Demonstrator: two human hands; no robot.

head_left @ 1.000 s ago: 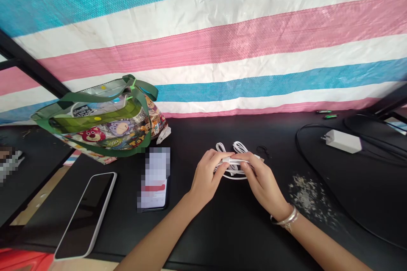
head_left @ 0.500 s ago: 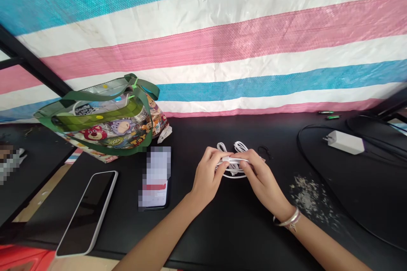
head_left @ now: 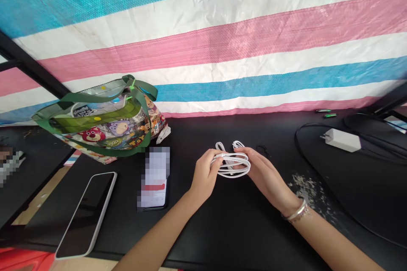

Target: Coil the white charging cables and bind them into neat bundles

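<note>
A coiled white charging cable (head_left: 233,174) is held in front of me over the black table, its loops facing me. On its left side my left hand (head_left: 205,171) pinches the coil, thumb in front. My right hand (head_left: 267,173) is at the right side of the coil, fingers stretched out and partly behind the loops, thumb not pressing on the front. Just beyond the fingertips, small bunched white cable loops (head_left: 238,144) stick up; whether they belong to the same cable I cannot tell.
Left of my hands are a phone with a lit screen (head_left: 155,178), a dark-screened phone with a pale edge (head_left: 85,216) and a green-handled cartoon bag (head_left: 111,131). On the right are a white charger (head_left: 342,140), a black cable (head_left: 321,169) and pale scraps (head_left: 307,190). Striped sheeting (head_left: 222,51) hangs behind.
My right hand has loosened from its pinch and turned, its fingers straightening beside the coil. The coil's loops show more openly, and my left hand keeps its hold.
</note>
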